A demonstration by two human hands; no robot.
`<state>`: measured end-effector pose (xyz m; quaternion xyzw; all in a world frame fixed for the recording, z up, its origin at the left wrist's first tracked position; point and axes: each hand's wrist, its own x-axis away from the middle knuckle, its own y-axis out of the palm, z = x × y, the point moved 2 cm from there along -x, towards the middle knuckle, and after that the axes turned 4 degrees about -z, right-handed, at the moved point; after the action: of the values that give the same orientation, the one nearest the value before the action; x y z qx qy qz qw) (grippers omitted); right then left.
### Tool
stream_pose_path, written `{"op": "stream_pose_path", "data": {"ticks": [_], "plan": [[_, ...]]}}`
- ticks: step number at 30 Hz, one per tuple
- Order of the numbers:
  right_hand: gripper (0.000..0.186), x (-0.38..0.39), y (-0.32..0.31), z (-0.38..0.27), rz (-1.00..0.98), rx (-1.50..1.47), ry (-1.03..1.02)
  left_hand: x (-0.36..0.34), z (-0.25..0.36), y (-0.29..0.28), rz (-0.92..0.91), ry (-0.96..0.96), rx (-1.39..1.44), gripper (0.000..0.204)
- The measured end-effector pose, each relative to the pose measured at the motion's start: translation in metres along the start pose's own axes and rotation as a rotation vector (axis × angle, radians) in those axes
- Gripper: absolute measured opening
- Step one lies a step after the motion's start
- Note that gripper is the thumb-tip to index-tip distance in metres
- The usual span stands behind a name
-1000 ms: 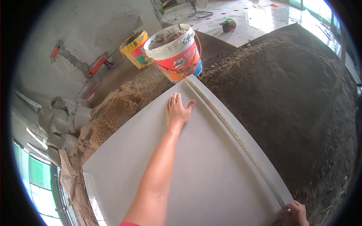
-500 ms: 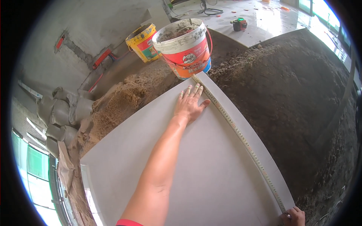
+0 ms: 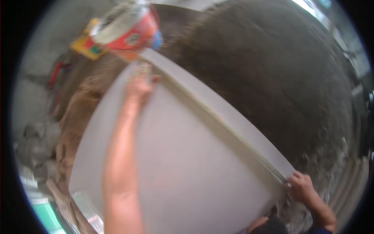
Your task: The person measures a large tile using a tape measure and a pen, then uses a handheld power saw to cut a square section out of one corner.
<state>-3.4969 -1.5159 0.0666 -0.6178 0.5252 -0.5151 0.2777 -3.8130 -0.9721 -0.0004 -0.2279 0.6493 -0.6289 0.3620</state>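
1. Fingers (image 3: 145, 69) of the wearer's left hand (image 3: 139, 89) lay extended and slightly parted at the upper left of the frame, thumb out to the right; blur hid whether their tips pinned anything.
2. Just right of that thumb, a long, thin, yellowish measuring tape (image 3: 224, 123) ran with its long axis slanting from upper left to lower right.
3. The left hand was nearer the tape's upper end; a co-worker's bare hand (image 3: 300, 186), fingers curled, was at its lower end, lower right.
4. A large, flat, pale grey slab (image 3: 187, 167) filled the middle of the frame, its right-hand edge just beyond the tape and roughly parallel to it.
5. The bare left forearm (image 3: 120, 160) reached up from the lower edge, palm down; the wearer's right hand was out of view.
6. Past the slab's upper corner stood a round white, red and blue bucket (image 3: 130, 39); dark, loose soil (image 3: 253, 70) spread across the upper right.
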Motion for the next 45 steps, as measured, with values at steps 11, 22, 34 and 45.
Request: {"op": "stream_pose_path", "data": {"ticks": [11,22,34,45], "plan": [[0.025,0.005,-0.018,-0.006,-0.002,-0.068,0.004,-0.011,0.017,-0.008,-0.159,-0.091,-0.061,0.074],[0.022,0.002,-0.011,-0.003,0.016,-0.053,-0.001,-0.011,0.014,-0.011,-0.134,-0.071,-0.058,0.074],[0.012,-0.009,-0.032,-0.011,0.195,-0.445,0.117,0.054,0.066,-0.034,0.188,-0.247,0.081,0.056],[0.017,0.009,-0.007,-0.082,0.066,-0.443,-0.112,0.181,0.111,-0.064,0.18,-0.149,0.426,0.035]]}}
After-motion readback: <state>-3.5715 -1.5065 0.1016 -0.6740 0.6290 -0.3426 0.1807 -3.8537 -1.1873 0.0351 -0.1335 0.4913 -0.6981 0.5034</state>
